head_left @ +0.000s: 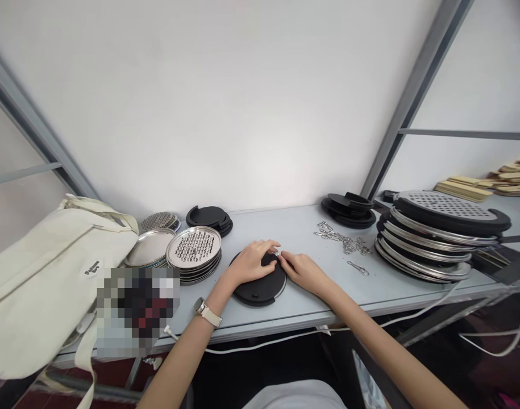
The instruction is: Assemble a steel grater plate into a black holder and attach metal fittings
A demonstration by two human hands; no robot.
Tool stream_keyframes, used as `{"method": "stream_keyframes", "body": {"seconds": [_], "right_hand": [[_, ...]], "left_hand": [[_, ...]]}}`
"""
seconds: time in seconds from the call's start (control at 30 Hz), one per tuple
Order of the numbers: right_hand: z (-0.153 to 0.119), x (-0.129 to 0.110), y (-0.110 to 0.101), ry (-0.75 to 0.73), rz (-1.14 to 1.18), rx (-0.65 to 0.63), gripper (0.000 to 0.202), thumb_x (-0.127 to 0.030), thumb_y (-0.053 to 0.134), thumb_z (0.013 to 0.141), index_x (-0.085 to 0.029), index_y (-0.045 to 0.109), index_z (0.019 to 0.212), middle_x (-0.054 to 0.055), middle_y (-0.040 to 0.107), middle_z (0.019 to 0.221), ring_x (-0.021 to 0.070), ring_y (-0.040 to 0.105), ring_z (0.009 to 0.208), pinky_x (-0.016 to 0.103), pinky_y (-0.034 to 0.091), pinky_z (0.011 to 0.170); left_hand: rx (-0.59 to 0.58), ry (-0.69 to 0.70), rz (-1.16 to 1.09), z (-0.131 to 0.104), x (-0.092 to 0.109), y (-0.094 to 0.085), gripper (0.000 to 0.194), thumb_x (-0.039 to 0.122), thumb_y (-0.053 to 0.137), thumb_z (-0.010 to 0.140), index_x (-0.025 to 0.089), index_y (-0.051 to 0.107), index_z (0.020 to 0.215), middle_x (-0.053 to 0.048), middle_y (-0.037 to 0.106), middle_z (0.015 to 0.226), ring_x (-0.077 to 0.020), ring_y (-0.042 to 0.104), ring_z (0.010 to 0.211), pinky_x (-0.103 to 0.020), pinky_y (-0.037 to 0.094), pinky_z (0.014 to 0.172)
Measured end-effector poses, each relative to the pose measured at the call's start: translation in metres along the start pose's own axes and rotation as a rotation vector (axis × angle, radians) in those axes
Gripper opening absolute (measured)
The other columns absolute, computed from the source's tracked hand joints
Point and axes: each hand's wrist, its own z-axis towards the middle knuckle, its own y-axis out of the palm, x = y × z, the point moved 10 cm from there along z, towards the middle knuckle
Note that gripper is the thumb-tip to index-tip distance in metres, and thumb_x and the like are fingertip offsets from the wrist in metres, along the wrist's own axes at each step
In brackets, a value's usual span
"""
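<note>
A black round disc [260, 287] lies flat on the table in front of me, with a thin metal rim showing at its right edge. My left hand [255, 261] rests over the disc, its fingers bent around the far edge and its thumb on top. At the right edge, my right hand [301, 271] is closed in a pinch at a small shiny metal clip [277, 254], partly hidden by the fingers. To the right lies a loose wire clip [358, 267], with a pile of similar clips [349, 243] behind it.
Stacked perforated grater discs [194, 248] and plain metal discs [151, 248] stand left. Black rings [209, 218] lie behind them, others [348, 210] at back right. A tall stack of assembled discs [434, 241] stands right. A cream bag [50, 284] covers the table's left end.
</note>
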Motion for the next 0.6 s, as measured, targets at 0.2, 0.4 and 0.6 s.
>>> {"method": "stream_keyframes", "body": {"seconds": [0.2,0.4,0.6], "right_hand": [[-0.0011,-0.0010,-0.0017,-0.008,0.002,0.010,0.031,-0.030,0.027,0.095,-0.018,0.053,0.083,0.002,0.060,0.065,0.0129,0.054,0.056,0.023,0.025,0.055],[-0.0009,-0.0013,-0.0025,-0.012,0.009,0.019,0.032,-0.031,0.027,0.095,-0.018,0.052,0.080,0.001,0.059,0.063,0.0122,0.052,0.055,0.023,0.024,0.054],[-0.0007,-0.0012,-0.0027,-0.010,0.006,0.034,0.032,-0.030,0.026,0.095,-0.019,0.051,0.079,0.001,0.057,0.061,0.0121,0.051,0.053,0.023,0.023,0.054]], "left_hand": [[0.002,-0.013,0.008,0.0004,0.0003,-0.0018,0.042,0.012,0.055,0.076,0.023,0.048,0.115,-0.002,0.063,0.102,-0.0182,0.057,0.095,-0.034,0.040,0.090],[0.005,-0.028,-0.005,-0.0009,-0.0031,-0.0013,0.039,0.011,0.049,0.079,0.024,0.048,0.116,-0.001,0.063,0.099,-0.0177,0.056,0.096,-0.032,0.041,0.089],[0.079,-0.052,0.063,-0.0009,-0.0049,-0.0090,0.032,0.014,0.052,0.076,0.020,0.050,0.107,-0.003,0.057,0.092,-0.0175,0.054,0.086,-0.032,0.043,0.082]]}}
